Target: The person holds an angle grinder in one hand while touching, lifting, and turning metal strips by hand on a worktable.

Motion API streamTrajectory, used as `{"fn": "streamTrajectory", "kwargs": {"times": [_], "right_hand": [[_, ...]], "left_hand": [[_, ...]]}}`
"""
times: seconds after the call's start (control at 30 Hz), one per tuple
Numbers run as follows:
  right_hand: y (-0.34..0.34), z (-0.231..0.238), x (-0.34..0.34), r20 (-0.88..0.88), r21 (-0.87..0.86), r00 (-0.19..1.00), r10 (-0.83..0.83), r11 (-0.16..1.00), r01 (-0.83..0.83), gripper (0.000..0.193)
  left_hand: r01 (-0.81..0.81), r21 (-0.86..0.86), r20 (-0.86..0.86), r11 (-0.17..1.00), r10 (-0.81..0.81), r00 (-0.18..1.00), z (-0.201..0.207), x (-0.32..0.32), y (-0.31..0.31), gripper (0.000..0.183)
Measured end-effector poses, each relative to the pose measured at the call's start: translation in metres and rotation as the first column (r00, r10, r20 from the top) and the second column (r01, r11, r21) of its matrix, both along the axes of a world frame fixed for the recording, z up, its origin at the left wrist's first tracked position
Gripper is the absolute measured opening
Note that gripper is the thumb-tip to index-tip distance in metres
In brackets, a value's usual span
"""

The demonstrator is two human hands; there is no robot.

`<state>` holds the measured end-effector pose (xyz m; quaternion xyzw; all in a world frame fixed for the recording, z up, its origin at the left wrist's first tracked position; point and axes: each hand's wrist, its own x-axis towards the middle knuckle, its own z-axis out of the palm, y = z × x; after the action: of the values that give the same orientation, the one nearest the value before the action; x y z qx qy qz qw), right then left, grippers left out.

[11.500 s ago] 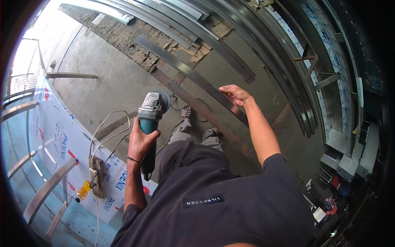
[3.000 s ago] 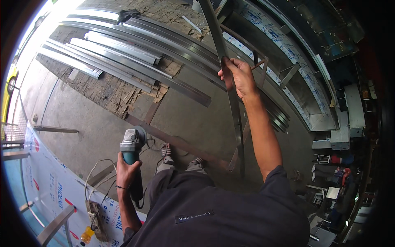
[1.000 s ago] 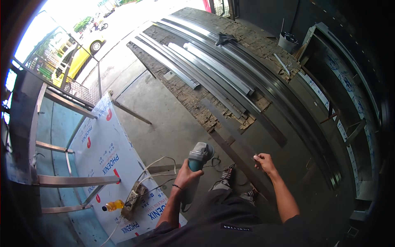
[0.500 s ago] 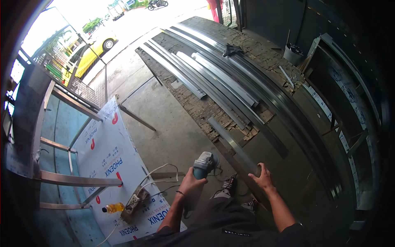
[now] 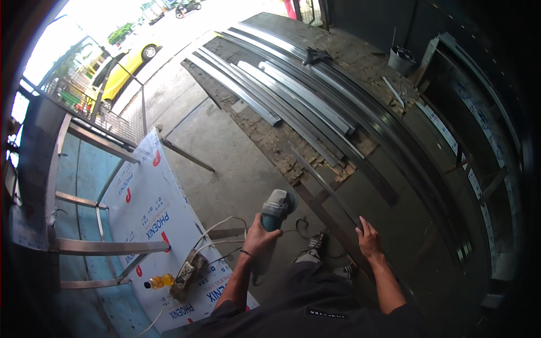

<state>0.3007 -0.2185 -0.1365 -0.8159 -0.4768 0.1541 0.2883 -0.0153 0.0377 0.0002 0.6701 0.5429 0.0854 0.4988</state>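
Both your arms reach forward | left hand (image 5: 262, 236) wrapped round the grinder (image 5: 275, 205), top end pointing away from you | right hand (image 5: 369, 241) on the bar (image 5: 325, 184), fingers nearly straight, thumb hidden | bar: long, thin, grey, slanting away and left | grinder: grey top, blue-green body, left of the bar

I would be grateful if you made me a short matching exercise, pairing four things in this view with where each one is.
Things:
1. Angle grinder
2. Narrow metal bar
3. Plastic bottle
4. Car

Places:
A. Beside the socket strip
B. Outdoors, in the upper left
C. Held in the left hand
D. Touching the right hand

Right pairs: 1-C, 2-D, 3-A, 4-B.
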Motion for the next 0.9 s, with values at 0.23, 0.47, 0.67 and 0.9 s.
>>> {"fn": "streamTrajectory", "kwargs": {"times": [0.23,0.47,0.67,0.9], "right_hand": [[0.001,0.017,0.016,-0.221,-0.016,0.973,0.062,0.998,-0.067,0.035],[-0.007,0.030,0.021,-0.382,-0.194,0.923,-0.052,0.981,-0.025,0.028],[-0.014,0.027,0.012,-0.239,-0.150,0.970,-0.041,0.989,0.004,0.027],[-0.012,0.023,0.009,-0.194,-0.101,0.979,-0.055,0.994,0.036,0.022]], "left_hand": [[0.055,0.089,0.020,0.994,-0.057,0.998,0.011,0.026,0.021,0.064],[0.212,0.172,-0.106,0.962,-0.196,0.975,0.003,0.063,0.018,0.067],[0.320,0.158,-0.156,0.934,-0.296,0.942,-0.007,0.079,0.015,0.069],[0.396,0.171,-0.150,0.902,-0.373,0.915,0.001,0.096,0.011,0.067]]}}
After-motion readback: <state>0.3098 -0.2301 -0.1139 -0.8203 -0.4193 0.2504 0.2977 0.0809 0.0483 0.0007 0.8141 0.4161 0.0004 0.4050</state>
